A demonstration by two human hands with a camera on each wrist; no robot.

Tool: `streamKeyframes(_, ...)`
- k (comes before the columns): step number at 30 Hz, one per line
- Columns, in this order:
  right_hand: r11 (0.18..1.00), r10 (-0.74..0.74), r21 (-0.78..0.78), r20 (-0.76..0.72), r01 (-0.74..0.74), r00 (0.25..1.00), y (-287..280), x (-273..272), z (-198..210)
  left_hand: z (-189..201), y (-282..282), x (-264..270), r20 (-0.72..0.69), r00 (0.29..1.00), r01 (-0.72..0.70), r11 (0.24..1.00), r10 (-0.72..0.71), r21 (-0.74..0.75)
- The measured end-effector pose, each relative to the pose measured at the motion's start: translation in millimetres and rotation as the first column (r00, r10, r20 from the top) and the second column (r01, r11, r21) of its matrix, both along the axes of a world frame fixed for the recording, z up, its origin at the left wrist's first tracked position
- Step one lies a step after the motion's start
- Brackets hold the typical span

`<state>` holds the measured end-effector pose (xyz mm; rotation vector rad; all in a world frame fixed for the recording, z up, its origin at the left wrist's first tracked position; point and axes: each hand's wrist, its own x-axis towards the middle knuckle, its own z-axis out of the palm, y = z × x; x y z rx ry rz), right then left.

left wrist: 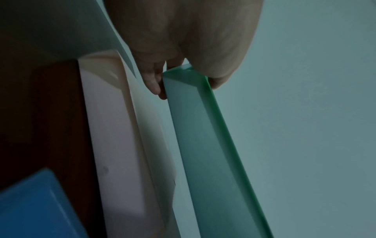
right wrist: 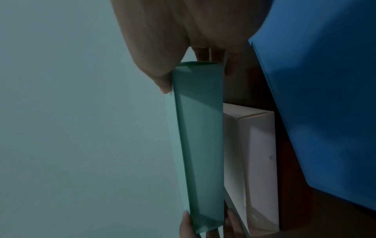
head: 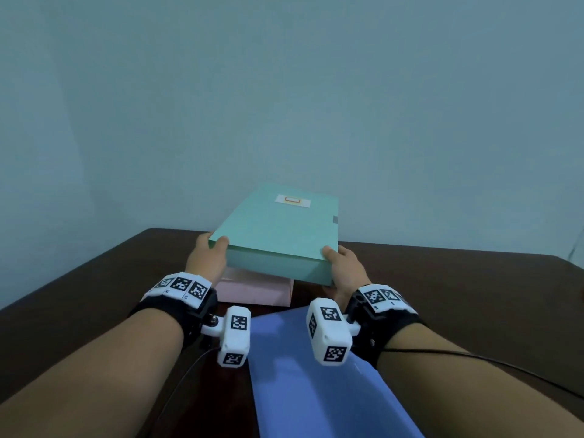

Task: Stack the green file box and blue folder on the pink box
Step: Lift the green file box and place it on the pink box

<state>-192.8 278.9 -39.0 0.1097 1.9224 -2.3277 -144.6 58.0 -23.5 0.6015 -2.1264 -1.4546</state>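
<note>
Head view: green box (head: 278, 229) held at its near corners, left hand (head: 207, 259) and right hand (head: 344, 267) each clamped with thumb on top; long axis running away toward the wall, near end raised above the pink box (head: 256, 289) on the tabletop (head: 442, 279); blue folder (head: 316, 374) nearest the body. Left wrist: fingers (left wrist: 152, 80) under the corner, a gap down to pink. Right wrist: same grip, overhanging pink's right edge; likely needs lowering and nudging left.

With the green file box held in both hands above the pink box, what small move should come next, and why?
Probably lower the green file box flat onto the pink box. The left hand and right hand grip its near corners, a gap shows beneath it, and the blue folder waits on the table.
</note>
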Motion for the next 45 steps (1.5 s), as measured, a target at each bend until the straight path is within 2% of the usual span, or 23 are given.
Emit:
streamKeyframes(4, 0.998, 0.038, 0.054, -0.028, -0.037, 0.999, -29, 13, 14, -4, -31, -1, 0.031, 0.999, -0.020, 1.000, 0.020, -0.014)
streamKeyframes(8, 0.980, 0.119, 0.170, -0.078, -0.105, 0.990, -51, 8, 10, -10, -56, -1, 0.044, 0.999, -0.022, 0.999, 0.024, -0.038)
streamKeyframes(13, 0.954, 0.187, 0.254, -0.082, -0.161, 0.979, -74, -52, -39, -17, -82, -11, 0.075, 0.997, -0.030, 0.999, 0.032, -0.032)
streamKeyframes(15, 0.942, 0.198, 0.286, -0.060, -0.174, 0.978, -80, -48, -38, -21, -86, -13, 0.081, 0.996, -0.031, 0.999, 0.033, -0.019)
streamKeyframes(19, 0.932, 0.155, 0.341, -0.076, -0.120, 0.985, -85, -13, -14, -36, -88, -12, 0.106, 0.994, -0.026, 1.000, 0.024, 0.013)
streamKeyframes(26, 0.920, 0.099, 0.388, -0.083, -0.059, 0.992, -85, -2, -13, -45, -86, -14, 0.083, 0.996, -0.021, 0.997, 0.015, 0.069)
streamKeyframes(33, 0.943, 0.074, 0.328, -0.027, -0.061, 0.997, -80, 9, -7, -43, -79, -11, 0.110, 0.994, -0.004, 0.998, -0.002, 0.056)
streamKeyframes(39, 0.938, 0.073, 0.341, -0.015, -0.063, 0.997, -78, 9, -6, -40, -75, -8, 0.115, 0.993, -0.019, 0.997, 0.011, 0.071)
streamKeyframes(41, 0.933, 0.059, 0.355, 0.006, -0.058, 0.998, -73, 11, -5, -40, -72, -5, 0.101, 0.994, -0.052, 0.995, 0.043, 0.091)
streamKeyframes(45, 0.915, 0.026, 0.401, 0.023, -0.033, 0.999, -59, 17, 4, -35, -59, 4, 0.035, 0.975, -0.221, 0.972, 0.218, 0.076)
